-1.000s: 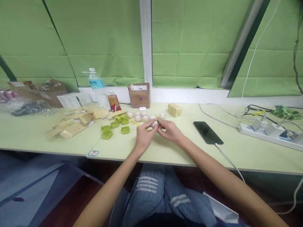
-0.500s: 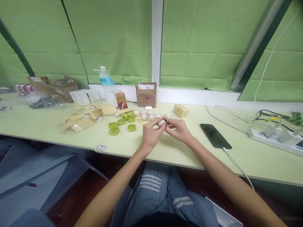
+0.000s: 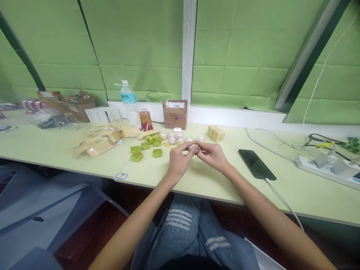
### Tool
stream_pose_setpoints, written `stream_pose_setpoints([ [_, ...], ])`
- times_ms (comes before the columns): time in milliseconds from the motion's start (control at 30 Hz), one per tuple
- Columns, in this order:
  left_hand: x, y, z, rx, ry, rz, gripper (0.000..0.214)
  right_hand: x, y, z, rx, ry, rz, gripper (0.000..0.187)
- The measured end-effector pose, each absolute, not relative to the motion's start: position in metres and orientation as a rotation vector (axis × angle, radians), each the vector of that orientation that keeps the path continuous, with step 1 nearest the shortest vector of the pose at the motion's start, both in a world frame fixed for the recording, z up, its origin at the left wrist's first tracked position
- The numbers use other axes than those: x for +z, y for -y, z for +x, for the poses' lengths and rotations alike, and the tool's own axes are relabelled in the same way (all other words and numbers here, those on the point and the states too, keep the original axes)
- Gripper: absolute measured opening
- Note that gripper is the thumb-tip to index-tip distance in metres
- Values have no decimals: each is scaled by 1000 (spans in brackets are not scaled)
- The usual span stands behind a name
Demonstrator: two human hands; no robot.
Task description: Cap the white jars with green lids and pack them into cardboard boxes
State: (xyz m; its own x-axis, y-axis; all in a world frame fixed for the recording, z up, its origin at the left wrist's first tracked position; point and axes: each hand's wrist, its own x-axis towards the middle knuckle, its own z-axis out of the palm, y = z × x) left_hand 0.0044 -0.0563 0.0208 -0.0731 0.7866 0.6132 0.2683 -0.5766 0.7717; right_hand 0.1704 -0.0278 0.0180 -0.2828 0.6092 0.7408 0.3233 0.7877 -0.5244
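Clock centred on the held piece, 12 = away from the wearer, toward the blinds.

Held item: small, pale, roundish piece [image 3: 193, 149], between the fingertips of both hands, just above the pale green-yellow tabletop [image 3: 201, 182]. Material unclear.

Left hand [image 3: 179, 162] comes in from 8 o'clock, index and thumb clamped on the piece's near-left side. Right hand [image 3: 215, 155] comes in from 3–4, fingertips closed against its right edge; whether they also pinch something small there, can't tell.

Key relation: piece sits right in the meeting point of the two grips, so neither hand is nearer; both touch it. Piece lies at 2 from the left palm, 9–10 from the right. Long axis: can't call it, outline reads round and fingers hide a good part.

Around it:
- Olive-green, open, squarish cups [image 3: 158, 152], loose group at 9, apart from the left hand.
- Tiny yellow bits [image 3: 167, 144], between 9 and 10, closer in than most of the cups.
- Clear-cased, pale rounded pieces [image 3: 172, 138], from 10 round to 1, just beyond the fingers.
- Two tan cube-shaped cartons [image 3: 218, 135], side by side at 2.
- Black flat phone [image 3: 257, 164], 3–4, white cable [image 3: 281, 198] attached, well apart from the right hand.
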Motion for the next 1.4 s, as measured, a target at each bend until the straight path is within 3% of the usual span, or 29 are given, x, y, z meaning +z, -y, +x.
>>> stream_pose_setpoints([
  [233,20,54,-2,1530,-1025,2181,45,18,24,177,477,1815,-721,35],
  [400,16,53,-5,1544,-1011,2275,39,20,27,177,428,1853,-719,29],
  [1400,6,44,-11,1626,-1013,2443,37,21,27,175,421,1883,-673,31],
])
